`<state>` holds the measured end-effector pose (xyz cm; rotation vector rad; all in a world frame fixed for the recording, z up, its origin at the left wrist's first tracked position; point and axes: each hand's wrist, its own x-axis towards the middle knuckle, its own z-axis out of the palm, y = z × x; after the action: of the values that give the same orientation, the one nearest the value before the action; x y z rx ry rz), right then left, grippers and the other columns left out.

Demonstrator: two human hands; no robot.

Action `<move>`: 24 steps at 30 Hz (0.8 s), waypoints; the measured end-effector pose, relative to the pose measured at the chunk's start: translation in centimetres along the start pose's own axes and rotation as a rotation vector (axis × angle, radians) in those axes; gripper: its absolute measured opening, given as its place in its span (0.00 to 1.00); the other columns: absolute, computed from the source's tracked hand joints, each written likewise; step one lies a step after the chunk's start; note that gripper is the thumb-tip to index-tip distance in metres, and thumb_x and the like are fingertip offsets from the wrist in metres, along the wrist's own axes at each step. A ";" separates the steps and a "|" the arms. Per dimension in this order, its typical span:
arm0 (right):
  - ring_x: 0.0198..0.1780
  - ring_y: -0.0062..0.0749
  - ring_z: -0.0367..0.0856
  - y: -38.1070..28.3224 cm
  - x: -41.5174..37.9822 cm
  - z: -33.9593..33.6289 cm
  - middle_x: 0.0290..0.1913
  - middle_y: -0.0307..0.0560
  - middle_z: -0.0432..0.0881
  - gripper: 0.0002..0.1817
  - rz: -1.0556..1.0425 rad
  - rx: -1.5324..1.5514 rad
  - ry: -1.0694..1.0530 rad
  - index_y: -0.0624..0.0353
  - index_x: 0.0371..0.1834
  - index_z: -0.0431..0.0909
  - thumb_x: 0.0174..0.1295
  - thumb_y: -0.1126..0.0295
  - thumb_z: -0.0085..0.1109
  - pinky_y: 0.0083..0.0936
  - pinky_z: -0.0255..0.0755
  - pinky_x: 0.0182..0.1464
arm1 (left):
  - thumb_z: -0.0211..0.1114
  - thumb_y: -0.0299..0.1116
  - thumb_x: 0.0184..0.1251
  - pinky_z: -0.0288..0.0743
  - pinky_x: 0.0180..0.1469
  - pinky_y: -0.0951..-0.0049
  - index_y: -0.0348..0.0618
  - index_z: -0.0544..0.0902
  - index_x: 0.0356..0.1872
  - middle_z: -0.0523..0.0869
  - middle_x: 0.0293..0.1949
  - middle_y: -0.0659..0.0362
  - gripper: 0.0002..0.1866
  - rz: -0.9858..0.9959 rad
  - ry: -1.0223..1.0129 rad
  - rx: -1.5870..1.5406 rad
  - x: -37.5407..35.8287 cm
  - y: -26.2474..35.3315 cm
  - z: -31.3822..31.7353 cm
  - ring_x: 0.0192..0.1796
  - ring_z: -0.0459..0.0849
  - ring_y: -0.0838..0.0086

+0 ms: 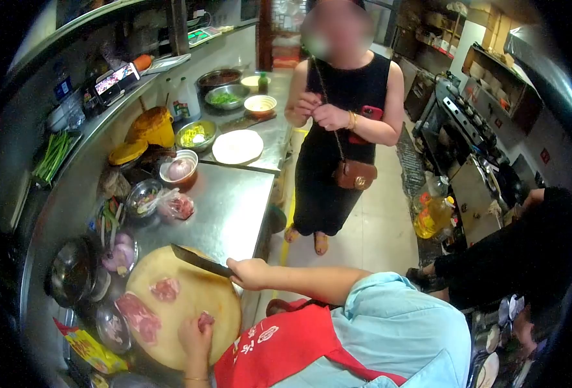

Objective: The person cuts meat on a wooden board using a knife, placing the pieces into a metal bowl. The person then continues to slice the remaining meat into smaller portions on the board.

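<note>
My right hand (248,274) is wrapped round the handle of a cleaver (198,260), whose dark blade reaches over the far edge of a round cutting board (198,284). On the board's near side my left hand (195,339) has its fingers closed on a small piece of raw meat (206,319). Beside that hand lies a larger slab of raw meat (139,318). A second cut of meat (165,290) rests nearer the middle of the board. Purple onions (119,255) sit at the board's left edge.
Bowls, a bag of meat (176,204) and a white round board (237,147) stand along the metal counter (234,200). A person in black (344,97) stands across the aisle. Another person (512,258) bends at the right, near an oil jug (433,218).
</note>
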<state>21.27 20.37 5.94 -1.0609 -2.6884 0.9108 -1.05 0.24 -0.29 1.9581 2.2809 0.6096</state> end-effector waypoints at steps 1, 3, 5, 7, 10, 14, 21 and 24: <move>0.38 0.61 0.81 0.1 0.1 0.1 0.32 0.62 0.81 0.17 0.002 0.001 -0.002 0.62 0.45 0.64 0.63 0.61 0.53 0.51 0.73 0.40 | 0.70 0.35 0.48 0.73 0.42 0.54 0.41 0.83 0.40 0.79 0.34 0.49 0.17 -0.089 0.071 -0.054 0.2 0.0 0.3 0.38 0.78 0.52; 0.37 0.61 0.81 0.2 0.3 0.1 0.32 0.62 0.81 0.17 0.000 -0.004 0.003 0.62 0.45 0.65 0.63 0.61 0.53 0.51 0.73 0.39 | 0.71 0.36 0.48 0.73 0.43 0.55 0.40 0.82 0.43 0.80 0.36 0.49 0.19 -0.268 0.213 -0.162 0.6 0.3 0.6 0.39 0.79 0.52; 0.37 0.61 0.81 0.3 0.2 0.3 0.32 0.62 0.81 0.17 -0.009 -0.014 0.008 0.62 0.45 0.65 0.63 0.61 0.54 0.51 0.73 0.39 | 0.71 0.38 0.50 0.73 0.45 0.54 0.39 0.81 0.45 0.80 0.37 0.48 0.21 -0.225 0.133 -0.116 1.1 0.5 0.1 0.41 0.79 0.51; 0.37 0.61 0.81 -0.4 0.2 -0.7 0.31 0.62 0.81 0.17 0.047 0.023 -0.065 0.62 0.45 0.65 0.63 0.61 0.54 0.51 0.73 0.39 | 0.72 0.38 0.50 0.72 0.47 0.52 0.39 0.80 0.47 0.80 0.39 0.47 0.23 -0.206 0.079 -0.052 1.3 1.0 -0.9 0.43 0.79 0.51; 0.37 0.60 0.81 0.1 0.4 -0.3 0.31 0.61 0.81 0.17 0.037 0.010 -0.050 0.62 0.45 0.65 0.63 0.60 0.53 0.51 0.73 0.39 | 0.72 0.38 0.50 0.71 0.49 0.51 0.38 0.80 0.49 0.80 0.42 0.46 0.25 -0.180 0.117 0.021 0.9 1.3 -1.1 0.46 0.78 0.50; 0.37 0.59 0.81 0.4 0.4 0.0 0.32 0.61 0.81 0.17 0.018 -0.008 -0.026 0.62 0.45 0.66 0.64 0.59 0.52 0.51 0.73 0.39 | 0.71 0.37 0.51 0.71 0.49 0.51 0.37 0.79 0.51 0.81 0.45 0.46 0.26 -0.202 0.197 0.013 -1.3 -0.1 0.4 0.47 0.78 0.49; 0.40 0.57 0.82 0.9 0.5 0.3 0.36 0.61 0.82 0.18 0.007 0.059 -0.053 0.60 0.49 0.69 0.63 0.59 0.52 0.49 0.74 0.42 | 0.63 0.35 0.59 0.76 0.44 0.61 0.40 0.85 0.39 0.86 0.36 0.46 0.12 -0.317 0.098 -0.190 -2.3 -2.0 1.8 0.39 0.85 0.61; 0.40 0.57 0.82 0.7 0.5 0.0 0.36 0.60 0.82 0.18 0.031 0.055 -0.033 0.59 0.50 0.69 0.62 0.60 0.51 0.49 0.75 0.42 | 0.67 0.48 0.53 0.75 0.35 0.52 0.42 0.85 0.26 0.82 0.24 0.48 0.17 -0.331 0.174 -0.045 -2.7 -5.0 4.5 0.29 0.82 0.51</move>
<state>21.34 21.07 5.53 -1.0892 -2.6635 1.0109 -3.82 -1.79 -6.67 1.5091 2.5881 0.8092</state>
